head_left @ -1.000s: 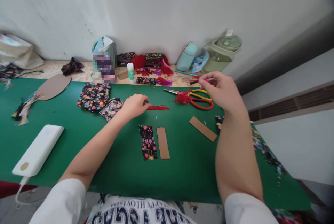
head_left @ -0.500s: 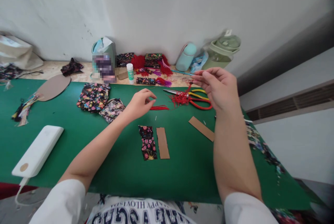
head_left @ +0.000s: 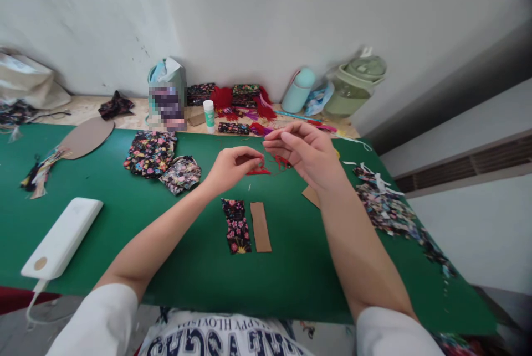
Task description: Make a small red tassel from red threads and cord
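From afar I see the left hand (head_left: pixel 233 169), narrow-fingered, at red thread (head_left: pixel 260 172) toward twelve o'clock on the green surface (head_left: pixel 299 273), the right hand (head_left: pixel 310 152) narrow at one, their holds unclear, apparent thread-handling calling next for a fine pinch.

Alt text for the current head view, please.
A person's bare left hand and right hand are close together by red threads on a green tabletop. Nearer the wearer lie a floral fabric strip and a brown cardboard strip; a glue stick stands beyond.
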The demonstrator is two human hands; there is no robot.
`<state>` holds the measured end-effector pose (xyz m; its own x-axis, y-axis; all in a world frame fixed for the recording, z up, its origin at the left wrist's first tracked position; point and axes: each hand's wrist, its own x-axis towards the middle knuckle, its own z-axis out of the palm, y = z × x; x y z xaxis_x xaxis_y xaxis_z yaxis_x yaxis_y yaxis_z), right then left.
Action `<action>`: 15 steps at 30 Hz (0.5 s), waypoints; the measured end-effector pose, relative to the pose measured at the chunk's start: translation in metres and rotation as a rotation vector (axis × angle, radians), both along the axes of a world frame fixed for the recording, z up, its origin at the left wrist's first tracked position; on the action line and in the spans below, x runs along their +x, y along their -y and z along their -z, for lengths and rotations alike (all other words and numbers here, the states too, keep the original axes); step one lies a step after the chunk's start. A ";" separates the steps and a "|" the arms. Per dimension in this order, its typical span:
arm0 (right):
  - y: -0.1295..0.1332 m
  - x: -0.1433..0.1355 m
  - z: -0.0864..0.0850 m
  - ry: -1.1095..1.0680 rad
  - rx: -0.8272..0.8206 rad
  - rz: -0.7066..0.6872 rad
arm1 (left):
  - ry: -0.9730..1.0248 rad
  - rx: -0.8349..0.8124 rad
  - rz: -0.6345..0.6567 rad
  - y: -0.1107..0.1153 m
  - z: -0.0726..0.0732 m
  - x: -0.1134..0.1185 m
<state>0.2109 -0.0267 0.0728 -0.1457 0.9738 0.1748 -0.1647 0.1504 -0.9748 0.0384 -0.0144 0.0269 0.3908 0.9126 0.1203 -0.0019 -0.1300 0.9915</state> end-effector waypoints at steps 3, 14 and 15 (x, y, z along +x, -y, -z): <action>-0.004 0.003 0.002 -0.029 0.027 0.068 | -0.037 -0.014 -0.052 -0.004 0.003 -0.002; -0.015 0.017 0.005 0.101 0.085 0.339 | -0.415 0.235 -0.410 -0.042 0.025 -0.032; -0.015 0.017 0.006 0.104 0.082 0.343 | -0.449 0.247 -0.427 -0.046 0.027 -0.035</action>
<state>0.2276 -0.0118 0.0671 0.1656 0.9524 0.2560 0.0086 0.2582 -0.9661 0.0035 0.0314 0.0001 0.0624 0.9649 0.2553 0.5061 -0.2510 0.8251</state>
